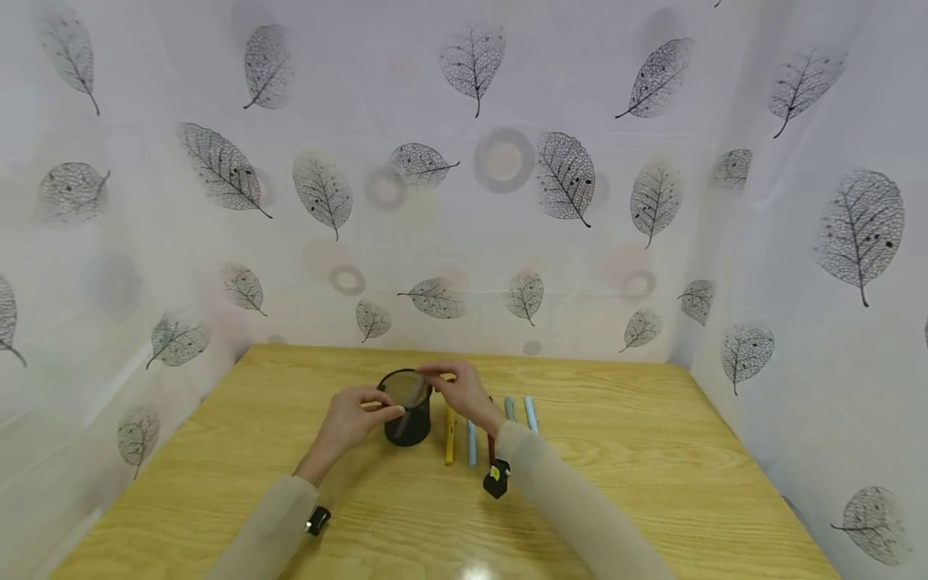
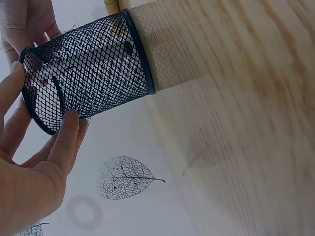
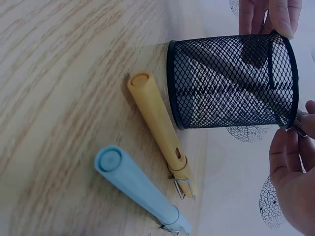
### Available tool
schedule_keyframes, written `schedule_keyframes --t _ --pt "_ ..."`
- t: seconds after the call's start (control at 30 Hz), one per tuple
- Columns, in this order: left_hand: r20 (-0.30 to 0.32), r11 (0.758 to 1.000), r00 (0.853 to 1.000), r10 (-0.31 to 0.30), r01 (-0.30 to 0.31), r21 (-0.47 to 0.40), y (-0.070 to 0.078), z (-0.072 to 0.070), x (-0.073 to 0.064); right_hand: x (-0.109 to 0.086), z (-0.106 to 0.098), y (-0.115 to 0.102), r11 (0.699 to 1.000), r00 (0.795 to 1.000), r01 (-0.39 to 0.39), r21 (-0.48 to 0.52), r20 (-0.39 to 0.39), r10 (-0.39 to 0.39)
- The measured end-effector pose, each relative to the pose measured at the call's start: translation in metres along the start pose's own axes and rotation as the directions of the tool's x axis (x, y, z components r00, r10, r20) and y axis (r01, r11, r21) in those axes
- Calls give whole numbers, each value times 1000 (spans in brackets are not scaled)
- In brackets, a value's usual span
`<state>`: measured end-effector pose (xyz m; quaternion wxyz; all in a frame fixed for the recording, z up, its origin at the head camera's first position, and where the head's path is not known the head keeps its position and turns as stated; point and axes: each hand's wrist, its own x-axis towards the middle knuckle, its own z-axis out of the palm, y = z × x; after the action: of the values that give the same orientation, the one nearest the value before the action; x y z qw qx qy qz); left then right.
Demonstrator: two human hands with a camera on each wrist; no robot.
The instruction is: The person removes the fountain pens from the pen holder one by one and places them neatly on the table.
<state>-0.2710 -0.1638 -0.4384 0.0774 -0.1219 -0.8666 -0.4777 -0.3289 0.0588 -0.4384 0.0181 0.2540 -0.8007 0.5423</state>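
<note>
A black mesh pen holder stands upright on the table. My left hand grips its rim from the left, thumb and fingers on either side of the mesh in the left wrist view, where the holder also shows. At the opposite side of the rim, my right hand pinches the upper end of a dark grey pen. That pen slants down inside the holder, seen through the mesh. Just right of the holder lie a yellow pen and a light blue pen.
A dark red pen, partly under the right wrist, a grey-green pen and another light blue pen lie further right. The wooden table ends at leaf-patterned curtains behind and at both sides.
</note>
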Motion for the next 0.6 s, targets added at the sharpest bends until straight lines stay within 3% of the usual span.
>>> schedule_keyframes --t 0.37,0.6 --pt "17 1000 1000 -16 16 19 -1 2 2 -5 -4 -6 999 991 -14 48 -130 20" --pt "38 998 998 -48 46 50 1 -2 3 -5 -14 -15 986 981 68 150 -189 -39"
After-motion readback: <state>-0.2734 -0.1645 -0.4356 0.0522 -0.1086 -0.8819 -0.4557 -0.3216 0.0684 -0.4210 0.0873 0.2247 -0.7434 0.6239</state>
